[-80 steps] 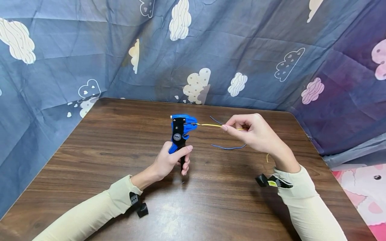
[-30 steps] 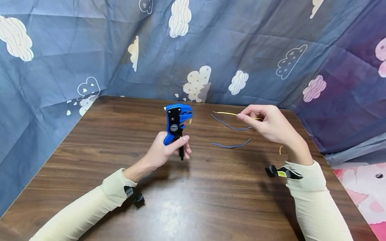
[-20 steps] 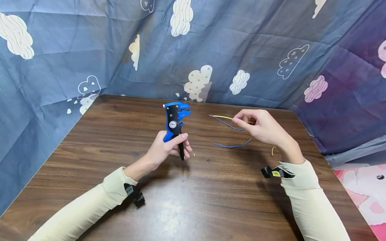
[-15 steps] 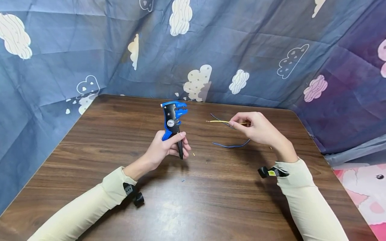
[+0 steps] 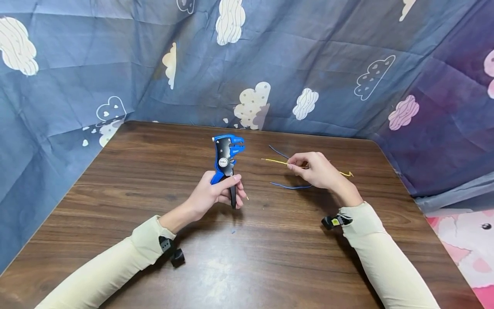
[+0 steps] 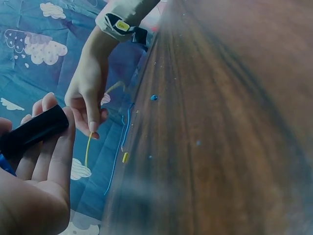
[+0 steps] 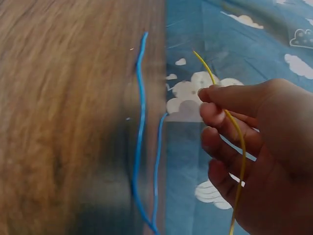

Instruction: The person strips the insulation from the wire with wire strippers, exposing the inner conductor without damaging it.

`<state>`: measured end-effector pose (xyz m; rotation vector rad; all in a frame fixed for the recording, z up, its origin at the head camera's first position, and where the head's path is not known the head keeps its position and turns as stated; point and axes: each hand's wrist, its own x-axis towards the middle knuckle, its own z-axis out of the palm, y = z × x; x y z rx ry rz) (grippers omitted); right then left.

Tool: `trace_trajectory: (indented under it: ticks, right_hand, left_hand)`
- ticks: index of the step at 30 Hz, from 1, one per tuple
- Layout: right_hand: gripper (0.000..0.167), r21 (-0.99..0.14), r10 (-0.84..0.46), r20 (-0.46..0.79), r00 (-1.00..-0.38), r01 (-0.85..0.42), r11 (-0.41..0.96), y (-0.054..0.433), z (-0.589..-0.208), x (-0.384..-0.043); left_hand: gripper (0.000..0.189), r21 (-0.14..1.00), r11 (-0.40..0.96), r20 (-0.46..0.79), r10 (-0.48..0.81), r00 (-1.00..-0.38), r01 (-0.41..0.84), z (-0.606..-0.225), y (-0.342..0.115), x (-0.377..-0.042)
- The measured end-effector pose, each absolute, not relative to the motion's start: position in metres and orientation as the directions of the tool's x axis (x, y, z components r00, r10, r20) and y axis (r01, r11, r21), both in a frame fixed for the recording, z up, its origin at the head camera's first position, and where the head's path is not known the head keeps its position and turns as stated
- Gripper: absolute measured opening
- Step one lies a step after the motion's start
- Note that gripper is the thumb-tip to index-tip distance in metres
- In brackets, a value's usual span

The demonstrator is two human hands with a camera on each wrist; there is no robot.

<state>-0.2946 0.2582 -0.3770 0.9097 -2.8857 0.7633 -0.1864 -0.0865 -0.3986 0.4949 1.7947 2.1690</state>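
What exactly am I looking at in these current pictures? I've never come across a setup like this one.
There is no machine at work here, just a person's two bare hands. The widest picture is taken from the person's head, looking forward and down; the other two are taken from the left and right wrists. The left hand holds a blue-and-black tool, probably a wire stripper, by its handles. The right hand pinches a yellow wire. On the wooden table lie one blue wire, a second blue wire, a tiny yellow scrap and a blue scrap.
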Motion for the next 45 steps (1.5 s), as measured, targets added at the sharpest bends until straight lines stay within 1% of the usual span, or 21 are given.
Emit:
trace_trajectory:
  ticks: [3, 9, 14, 18, 21, 26, 30, 33, 38, 41, 45]
  right_hand:
    - [0.017, -0.455, -0.521, 0.130, -0.843, -0.518, 0.725, 0.259, -0.385, -0.298]
    - [0.012, -0.461, -0.501, 0.080, -0.861, -0.478, 0.748, 0.261, -0.399, -0.305]
    - [0.013, -0.472, -0.510, 0.080, -0.857, -0.483, 0.737, 0.259, -0.399, -0.307]
    - [0.014, -0.481, -0.483, 0.089, -0.871, -0.462, 0.745, 0.260, -0.397, -0.310]
    - [0.017, -0.493, -0.446, 0.092, -0.890, -0.430, 0.757, 0.261, -0.398, -0.315]
    - [0.027, -0.471, -0.378, 0.095, -0.921, -0.376, 0.798, 0.262, -0.399, -0.326]
    - [0.033, -0.448, -0.342, 0.042, -0.939, -0.324, 0.833, 0.261, -0.399, -0.331]
    - [0.030, -0.431, -0.335, 0.003, -0.942, -0.303, 0.850, 0.260, -0.399, -0.333]
    - [0.016, -0.400, -0.316, 0.000, -0.949, -0.290, 0.870, 0.261, -0.397, -0.333]
    - [0.015, -0.374, -0.335, -0.004, -0.942, -0.309, 0.874, 0.261, -0.397, -0.334]
    - [0.015, -0.338, -0.390, -0.005, -0.921, -0.365, 0.867, 0.260, -0.398, -0.334]
  left_hand:
    - [0.041, 0.983, -0.183, 0.074, 0.431, -0.899, -0.007, -0.401, -0.086, -0.186]
    - [0.040, 0.985, -0.168, 0.049, 0.438, -0.898, -0.028, -0.406, -0.086, -0.184]
    - [0.040, 0.986, -0.162, 0.046, 0.443, -0.895, -0.029, -0.408, -0.087, -0.183]
    - [0.040, 0.985, -0.167, 0.048, 0.447, -0.893, -0.031, -0.410, -0.087, -0.183]
    - [0.039, 0.985, -0.169, 0.048, 0.450, -0.892, -0.032, -0.411, -0.087, -0.183]
    - [0.039, 0.985, -0.169, 0.060, 0.452, -0.890, -0.019, -0.410, -0.085, -0.183]
    - [0.039, 0.987, -0.163, 0.068, 0.460, -0.885, -0.008, -0.409, -0.083, -0.183]
    - [0.037, 0.987, -0.163, 0.075, 0.468, -0.881, -0.003, -0.408, -0.081, -0.184]
    - [0.035, 0.986, -0.165, 0.096, 0.477, -0.874, 0.018, -0.405, -0.080, -0.187]
    - [0.034, 0.987, -0.158, 0.090, 0.484, -0.870, 0.014, -0.405, -0.080, -0.187]
    - [0.034, 0.989, -0.148, 0.079, 0.487, -0.870, 0.007, -0.406, -0.082, -0.186]
